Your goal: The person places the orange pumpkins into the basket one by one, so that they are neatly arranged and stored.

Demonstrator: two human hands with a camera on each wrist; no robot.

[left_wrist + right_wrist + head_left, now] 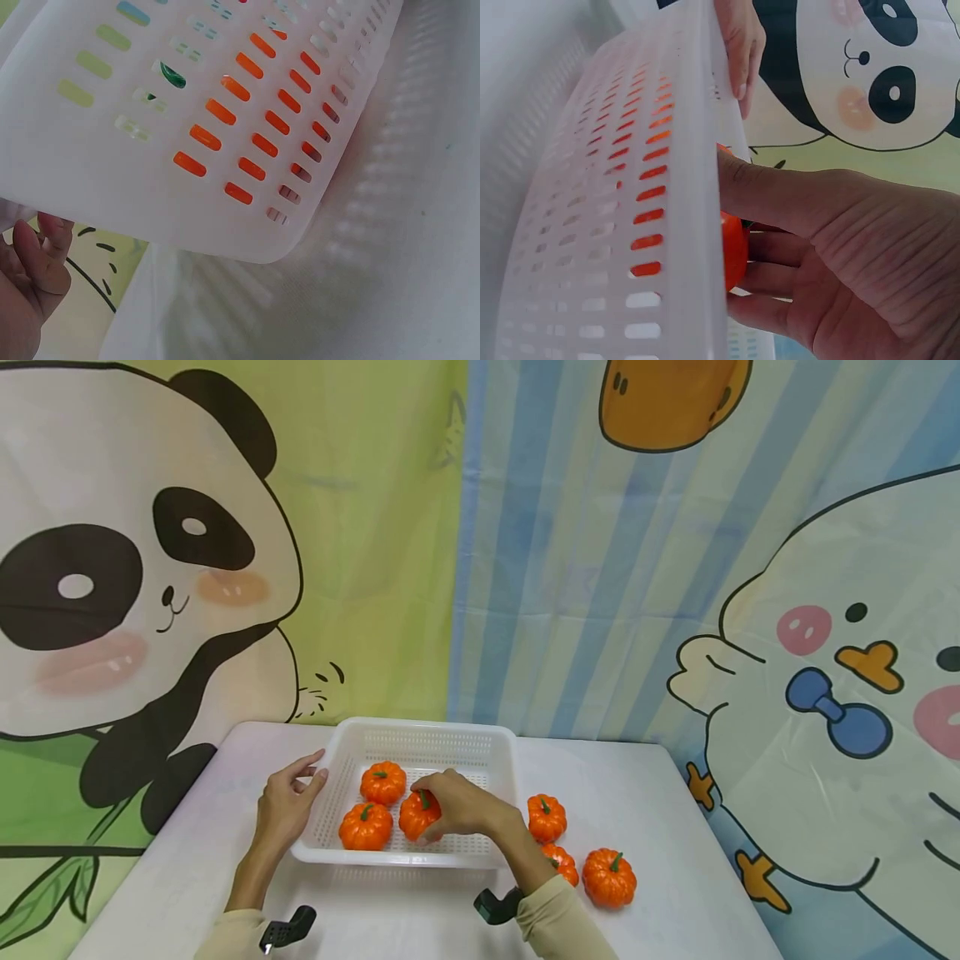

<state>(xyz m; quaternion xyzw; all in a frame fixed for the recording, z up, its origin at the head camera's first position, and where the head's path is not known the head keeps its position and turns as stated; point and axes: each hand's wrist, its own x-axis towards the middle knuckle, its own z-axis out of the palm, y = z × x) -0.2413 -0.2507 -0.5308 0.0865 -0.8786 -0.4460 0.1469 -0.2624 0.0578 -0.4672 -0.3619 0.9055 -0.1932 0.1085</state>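
A white plastic basket (427, 858) with slotted walls stands on the table. Inside it, my right hand (463, 806) grips a small orange pumpkin (418, 817) with a green stem, fingers on its far side and thumb at the near side. Two more pumpkins lie to its left in the basket, a rear pumpkin (383, 782) and a front pumpkin (365, 827). At the basket's left rim is my left hand (287, 802), its fingers extended and the thumb apart. In the right wrist view, the basket wall partly hides the held pumpkin (733, 251).
Right of the basket lie a back pumpkin (547, 818), a middle pumpkin (561, 863) partly behind my right forearm, and a front pumpkin (609, 878). The white table (675, 843) meets a curtain (390, 568) printed with cartoon animals at its back edge.
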